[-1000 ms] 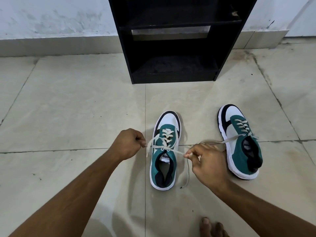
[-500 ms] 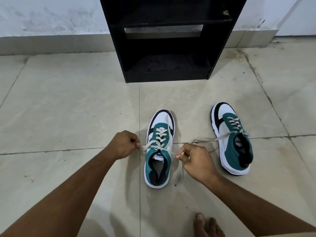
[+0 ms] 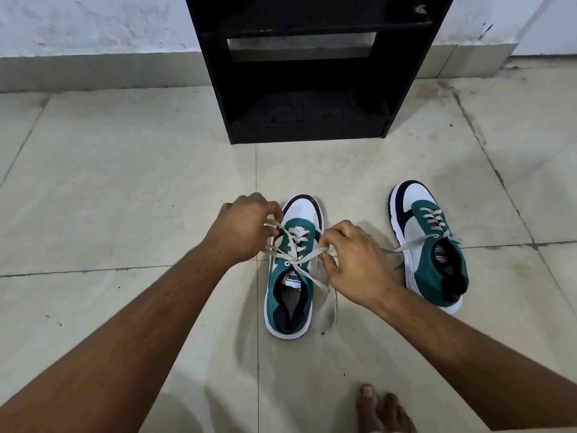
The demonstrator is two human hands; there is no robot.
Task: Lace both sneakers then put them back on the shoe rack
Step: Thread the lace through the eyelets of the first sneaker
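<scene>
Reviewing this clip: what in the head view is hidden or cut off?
- Left hand fingertips: curled under, so its grip on the lace is unclear.
- Shoe rack: its top is cut by the upper edge.
- Right sneaker: inner side is partly covered by the right hand.
- Bare foot: cut by the bottom edge.

A black wooden shoe rack (image 3: pixel 312 73) stands far, against the white wall (image 3: pixel 93 23), on the beige tiled floor (image 3: pixel 125 182). Near of it lie two teal-and-white sneakers: one (image 3: pixel 290 292) at the middle, the other (image 3: pixel 434 248) well apart to its right. The left hand (image 3: pixel 246 226) is at the middle sneaker's left, the right hand (image 3: pixel 356 260) between the two. Bare toes (image 3: pixel 381 407) lie nearest, right.
</scene>
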